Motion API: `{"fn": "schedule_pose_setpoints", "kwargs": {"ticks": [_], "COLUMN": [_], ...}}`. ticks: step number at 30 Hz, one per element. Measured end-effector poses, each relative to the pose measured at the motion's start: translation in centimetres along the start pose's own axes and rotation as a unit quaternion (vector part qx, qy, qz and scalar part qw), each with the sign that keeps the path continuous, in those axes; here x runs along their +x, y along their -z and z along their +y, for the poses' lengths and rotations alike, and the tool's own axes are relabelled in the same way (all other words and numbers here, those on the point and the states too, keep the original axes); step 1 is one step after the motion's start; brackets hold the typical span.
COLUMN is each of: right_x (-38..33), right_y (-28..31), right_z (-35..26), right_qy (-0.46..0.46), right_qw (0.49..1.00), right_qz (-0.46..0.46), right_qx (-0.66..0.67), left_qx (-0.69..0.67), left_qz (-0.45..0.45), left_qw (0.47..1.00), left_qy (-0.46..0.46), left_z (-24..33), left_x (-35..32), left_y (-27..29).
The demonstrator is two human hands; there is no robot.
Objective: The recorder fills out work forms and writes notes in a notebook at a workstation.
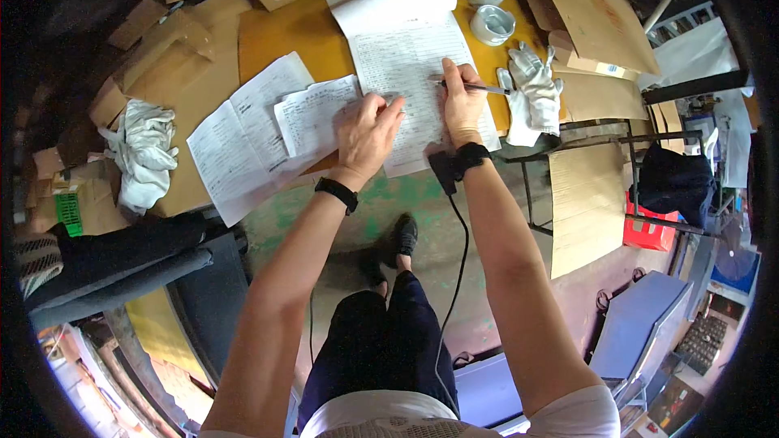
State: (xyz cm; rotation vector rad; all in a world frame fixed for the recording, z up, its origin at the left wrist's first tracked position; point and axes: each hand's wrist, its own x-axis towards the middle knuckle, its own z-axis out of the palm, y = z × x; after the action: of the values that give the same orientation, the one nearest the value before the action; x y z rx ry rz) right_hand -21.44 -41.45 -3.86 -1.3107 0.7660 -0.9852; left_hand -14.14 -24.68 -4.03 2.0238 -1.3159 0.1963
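My right hand [462, 105] grips a dark pen [489, 89], which slants across the fingers with one end sticking out to the right. Under it lies a pad of printed sheets [410, 53], with top pages rolled back at the far end. My left hand [367, 136] rests at the pad's left edge, fingers bent and a little apart, nothing seen in them. Beside that hand, a smaller handwritten sheet [318, 116] overlaps a larger creased paper [235, 134]. Both wrists wear black bands, and a cable runs down from the right one.
Two metal cylindrical parts [492, 24] stand right of the pad on the yellow table [272, 36]. White work gloves [531, 93] lie near my right hand, and white cloth gloves [144, 154] at far left. Cardboard boxes [588, 8] crowd the edges. A red crate [649, 225] sits lower right.
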Motion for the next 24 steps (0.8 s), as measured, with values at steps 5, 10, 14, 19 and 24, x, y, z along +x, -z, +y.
{"fn": "schedule_pose_setpoints", "kwargs": {"ticks": [5, 10, 14, 19, 24], "right_x": [-0.1, 0.1, 0.3, 0.7, 1.2], "right_y": [0.2, 0.0, 0.0, 0.8, 1.1], "right_z": [0.2, -0.2, -0.4, -1.0, -1.9], "right_qy": [0.003, -0.013, -0.037, -0.065, -0.114], "right_qw": [1.000, 1.000, 0.998, 0.993, 0.984], "right_qz": [0.006, 0.009, 0.021, 0.037, 0.048], "right_qx": [-0.009, 0.024, 0.035, 0.094, 0.127], "left_qx": [0.022, 0.038, 0.046, 0.058, 0.066], "left_qz": [0.001, -0.002, 0.007, 0.012, 0.021], "left_qw": [0.999, 0.999, 0.999, 0.998, 0.997], "left_qy": [-0.029, -0.023, -0.021, -0.027, -0.037], "left_z": [0.2, 0.0, -0.2, 0.1, 0.0], "left_x": [0.0, 0.1, 0.1, 0.0, 0.1], "left_y": [-0.2, -0.3, -0.6, -0.5, -0.7]}}
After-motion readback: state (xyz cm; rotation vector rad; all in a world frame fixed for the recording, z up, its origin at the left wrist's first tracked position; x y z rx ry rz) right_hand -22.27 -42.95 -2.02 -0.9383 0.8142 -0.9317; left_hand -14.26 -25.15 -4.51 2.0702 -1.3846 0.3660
